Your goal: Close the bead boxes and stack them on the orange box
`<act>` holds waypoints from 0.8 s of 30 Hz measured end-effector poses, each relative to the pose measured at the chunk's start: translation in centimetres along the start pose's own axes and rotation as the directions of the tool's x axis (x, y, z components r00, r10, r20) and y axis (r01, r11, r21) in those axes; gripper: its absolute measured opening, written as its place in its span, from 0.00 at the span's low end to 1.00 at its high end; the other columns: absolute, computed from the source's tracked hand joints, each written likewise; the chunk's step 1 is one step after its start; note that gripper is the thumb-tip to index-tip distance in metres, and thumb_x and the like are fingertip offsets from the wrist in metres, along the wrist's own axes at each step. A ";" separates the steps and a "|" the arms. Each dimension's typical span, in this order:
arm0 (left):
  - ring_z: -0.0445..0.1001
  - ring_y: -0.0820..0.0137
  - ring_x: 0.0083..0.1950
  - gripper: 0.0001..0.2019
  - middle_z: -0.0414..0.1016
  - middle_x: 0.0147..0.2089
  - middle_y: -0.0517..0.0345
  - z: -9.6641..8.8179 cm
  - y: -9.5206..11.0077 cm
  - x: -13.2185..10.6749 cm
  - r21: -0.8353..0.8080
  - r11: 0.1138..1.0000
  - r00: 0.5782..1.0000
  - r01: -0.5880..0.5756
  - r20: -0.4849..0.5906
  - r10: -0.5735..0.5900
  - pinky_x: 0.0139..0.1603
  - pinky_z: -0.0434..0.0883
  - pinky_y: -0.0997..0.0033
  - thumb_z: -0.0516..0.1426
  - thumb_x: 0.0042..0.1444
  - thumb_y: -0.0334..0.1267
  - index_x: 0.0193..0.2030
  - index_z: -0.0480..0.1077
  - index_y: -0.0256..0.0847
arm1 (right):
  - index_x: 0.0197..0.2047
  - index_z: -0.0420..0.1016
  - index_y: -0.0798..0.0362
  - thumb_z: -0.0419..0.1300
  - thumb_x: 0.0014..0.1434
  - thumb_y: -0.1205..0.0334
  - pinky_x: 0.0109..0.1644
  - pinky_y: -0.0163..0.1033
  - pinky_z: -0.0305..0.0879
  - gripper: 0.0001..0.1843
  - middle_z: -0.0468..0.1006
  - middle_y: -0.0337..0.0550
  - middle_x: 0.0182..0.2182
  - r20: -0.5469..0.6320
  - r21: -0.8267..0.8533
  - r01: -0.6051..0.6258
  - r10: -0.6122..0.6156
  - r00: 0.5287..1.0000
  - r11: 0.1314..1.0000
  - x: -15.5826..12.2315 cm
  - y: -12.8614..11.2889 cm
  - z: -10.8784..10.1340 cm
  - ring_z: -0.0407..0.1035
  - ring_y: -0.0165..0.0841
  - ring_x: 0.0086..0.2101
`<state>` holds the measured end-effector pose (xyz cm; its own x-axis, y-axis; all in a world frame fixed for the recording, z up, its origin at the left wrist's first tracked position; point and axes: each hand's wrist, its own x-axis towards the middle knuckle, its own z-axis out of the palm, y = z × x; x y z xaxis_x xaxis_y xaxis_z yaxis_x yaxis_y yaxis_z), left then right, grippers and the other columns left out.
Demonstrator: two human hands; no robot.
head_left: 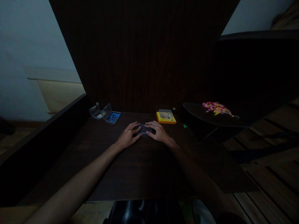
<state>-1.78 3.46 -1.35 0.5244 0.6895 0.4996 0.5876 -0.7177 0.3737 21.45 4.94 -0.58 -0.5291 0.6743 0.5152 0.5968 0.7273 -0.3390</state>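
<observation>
Step in hand, as judged: slab (145,129) being steadied flat on the table (105,174) with both hands. Its left end is gripped between thumb and fingers by the left hand (128,135), its right end likewise by the right hand (160,132); firmness of hold cannot be told. Small pale marks are seen along the near edge; whether the slab is a case or a device cannot be made out. For any move from here, even pressure at both ends would be called for, with the middle left uncovered.

Surface: dark, wood-grained. Beyond the left hand, an open box (113,117) of blue pieces is noted, with a second clear box (95,112) beside it. Beyond the right hand, a yellow box (166,117) is placed near the back panel (140,56). Bright beads (217,108) are heaped on the shelf (191,109) at right.

Room: dimly lit. The table is bounded at left by a side board (44,130); a pale wall (30,40) and slatted wood (275,183) are seen outside it.
</observation>
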 end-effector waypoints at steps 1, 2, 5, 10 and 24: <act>0.61 0.56 0.68 0.20 0.68 0.63 0.46 0.1 -0.1 0.0 -0.009 1.000 1.000 -0.009 0.018 0.009 0.65 0.64 0.46 0.54 0.63 0.43 0.58 0.71 0.38 | 0.53 0.76 0.52 0.58 0.60 0.57 0.56 0.51 0.66 0.19 0.77 0.50 0.51 -0.001 0.004 0.004 -0.004 1.000 1.000 0.0 0.0 0.0 0.69 0.40 0.51; 0.60 0.56 0.69 0.21 0.68 0.63 0.46 0.1 -0.1 0.0 -0.015 1.000 0.999 -0.014 0.034 0.014 0.66 0.64 0.47 0.53 0.64 0.43 0.59 0.70 0.37 | 0.53 0.76 0.52 0.58 0.60 0.56 0.56 0.51 0.66 0.19 0.77 0.50 0.51 0.002 0.000 0.007 -0.007 1.000 1.000 0.0 0.0 -0.1 0.70 0.40 0.51; 0.60 0.58 0.69 0.22 0.67 0.65 0.44 0.2 -0.2 -0.1 -0.004 1.000 0.998 -0.029 0.059 0.030 0.67 0.63 0.50 0.51 0.65 0.43 0.61 0.67 0.35 | 0.55 0.75 0.51 0.58 0.61 0.54 0.57 0.51 0.66 0.21 0.76 0.50 0.53 0.025 -0.051 0.012 -0.010 1.000 0.999 0.0 -0.3 -0.1 0.69 0.41 0.52; 0.58 0.59 0.70 0.21 0.65 0.66 0.47 0.1 -0.1 -0.2 0.056 0.995 0.995 -0.077 0.062 0.073 0.68 0.62 0.52 0.50 0.66 0.42 0.62 0.67 0.37 | 0.63 0.68 0.52 0.57 0.62 0.48 0.60 0.49 0.65 0.29 0.72 0.49 0.58 0.125 -0.232 0.027 0.002 0.992 0.972 0.1 -1.1 -0.3 0.65 0.43 0.56; 0.58 0.59 0.70 0.20 0.64 0.67 0.50 0.2 -0.3 -0.2 0.119 0.983 0.989 -0.142 0.061 0.135 0.66 0.65 0.52 0.50 0.67 0.39 0.63 0.66 0.40 | 0.70 0.52 0.51 0.47 0.67 0.43 0.59 0.55 0.61 0.35 0.63 0.54 0.63 0.252 -0.270 0.081 -0.011 0.968 0.959 0.5 -1.2 0.5 0.60 0.47 0.58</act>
<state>-1.93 3.57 -1.66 0.6358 0.5909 0.4966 0.5764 -0.7914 0.2036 20.21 4.48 -0.30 -0.6704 0.6767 0.3043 0.6925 0.7179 -0.0709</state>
